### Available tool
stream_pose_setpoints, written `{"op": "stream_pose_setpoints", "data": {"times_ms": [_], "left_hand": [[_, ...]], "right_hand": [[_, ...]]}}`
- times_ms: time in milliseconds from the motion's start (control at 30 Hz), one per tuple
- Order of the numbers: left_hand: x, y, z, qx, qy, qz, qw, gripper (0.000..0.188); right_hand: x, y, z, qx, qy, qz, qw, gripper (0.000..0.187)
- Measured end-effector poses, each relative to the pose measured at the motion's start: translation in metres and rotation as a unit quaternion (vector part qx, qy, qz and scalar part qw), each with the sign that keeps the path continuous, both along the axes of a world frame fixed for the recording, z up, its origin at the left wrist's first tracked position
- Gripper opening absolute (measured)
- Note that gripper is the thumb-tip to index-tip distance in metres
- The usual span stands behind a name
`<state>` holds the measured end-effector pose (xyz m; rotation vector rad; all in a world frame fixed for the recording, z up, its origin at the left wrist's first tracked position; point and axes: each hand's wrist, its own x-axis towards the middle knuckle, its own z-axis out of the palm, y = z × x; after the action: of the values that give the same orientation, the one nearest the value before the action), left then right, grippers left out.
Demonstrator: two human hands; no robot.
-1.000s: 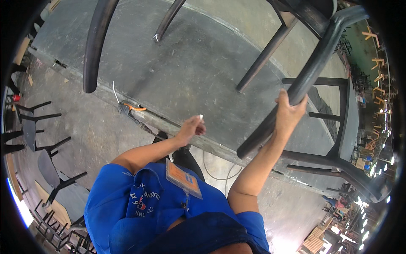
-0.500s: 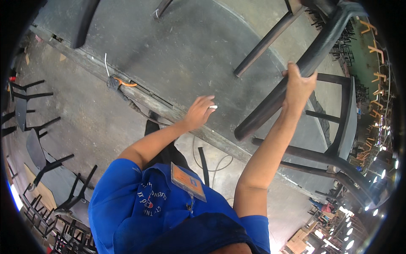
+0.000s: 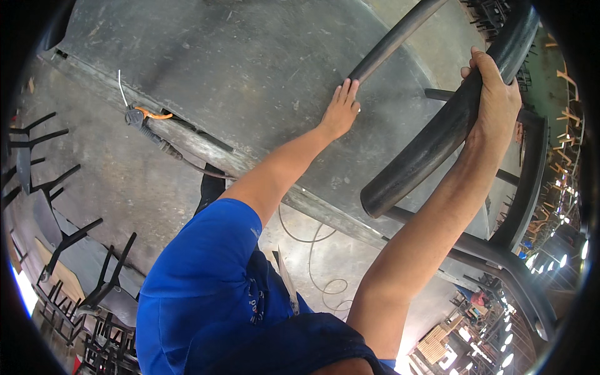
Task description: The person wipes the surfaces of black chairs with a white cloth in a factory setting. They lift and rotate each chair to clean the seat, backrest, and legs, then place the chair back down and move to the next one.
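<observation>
My right hand (image 3: 497,94) is wrapped round a thick dark wooden chair leg (image 3: 437,134), which slants over the grey worktable (image 3: 281,81). My left hand (image 3: 340,115) reaches over the table, its fingertips touching the lower end of a thinner dark leg (image 3: 394,40). A small white piece (image 3: 359,110) shows at its thumb, seemingly held there; its kind is too small to tell. The chair's body lies mostly outside the top right of the view. Another dark chair frame (image 3: 531,181) stands on the right, beyond my right forearm.
An air blow gun (image 3: 134,117) with an orange lever and thin nozzle lies at the table's near edge, its hose trailing off. Dark chairs (image 3: 59,181) crowd the floor on the left. A thin cable (image 3: 325,287) loops on the floor below the table.
My left hand has moved up and right from the table's near side to the thinner leg's end. The right hand and thick leg have shifted slightly up and right.
</observation>
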<state>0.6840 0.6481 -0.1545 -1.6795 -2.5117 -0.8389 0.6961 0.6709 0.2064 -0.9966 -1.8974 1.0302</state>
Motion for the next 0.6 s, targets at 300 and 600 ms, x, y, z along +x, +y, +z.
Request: {"op": "stream_pose_setpoints", "data": {"times_ms": [300, 600], "left_hand": [[0.017, -0.076, 0.046, 0.024, -0.455, 0.091, 0.885, 0.032], [0.036, -0.185, 0.173, 0.082, -0.916, -0.074, 0.385, 0.045]], "right_hand": [[-0.004, -0.034, -0.004, 0.031, 0.033, -0.010, 0.999, 0.033], [0.021, -0.096, -0.024, 0.070, 0.032, -0.028, 0.997, 0.052]]}}
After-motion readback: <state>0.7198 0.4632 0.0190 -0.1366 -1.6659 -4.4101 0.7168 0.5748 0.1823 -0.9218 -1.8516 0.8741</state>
